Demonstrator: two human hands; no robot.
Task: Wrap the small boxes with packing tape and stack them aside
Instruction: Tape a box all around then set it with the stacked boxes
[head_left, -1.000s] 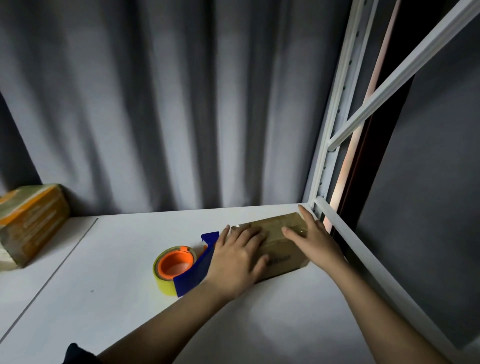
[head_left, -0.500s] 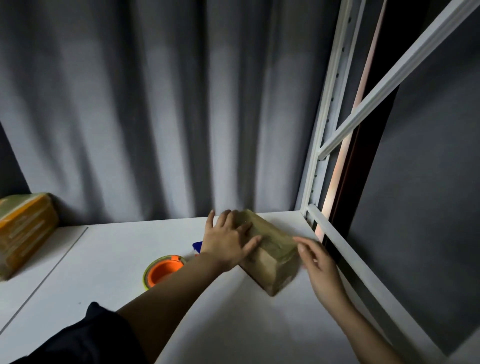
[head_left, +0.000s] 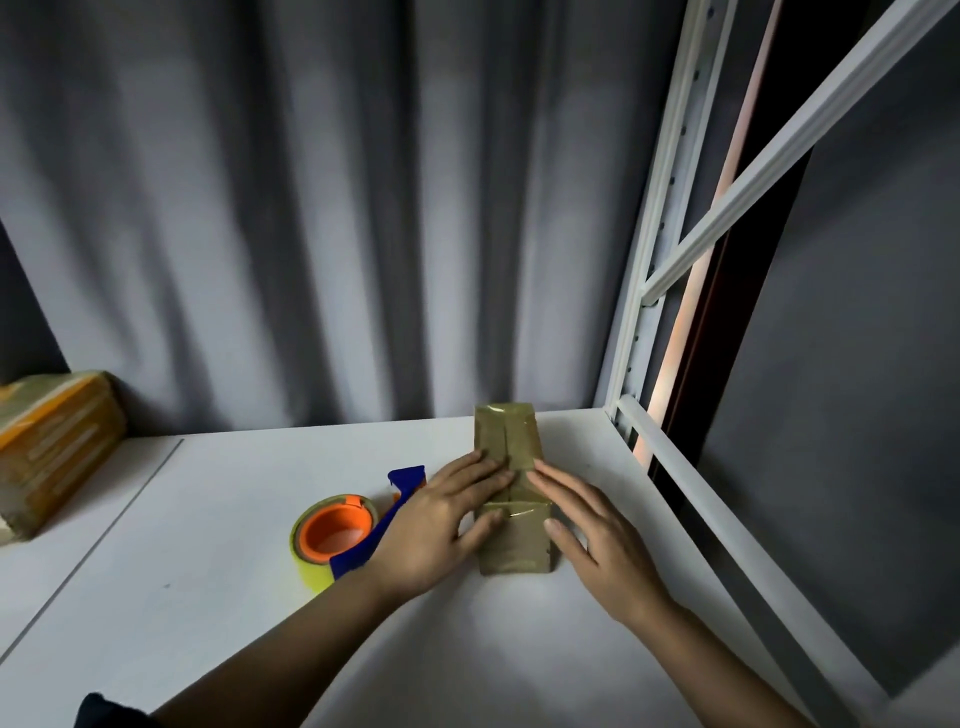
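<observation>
A small brown box covered in shiny tape lies on the white table, its long side pointing away from me. My left hand lies flat on the box's left side, fingers straight, thumb across the near top edge. My right hand presses flat on the right side, fingers straight and meeting the left fingertips on top. A tape dispenser with an orange core, yellowish roll and blue handle sits just left of my left hand, partly hidden by it.
A stack of taped brown boxes stands at the far left on the table. A white metal rack frame runs along the right edge. A grey curtain hangs behind the table.
The box has been turned from lying crosswise, through a diagonal tilt, to lying lengthwise away from me. Both hands moved from its ends onto its top and sides.
</observation>
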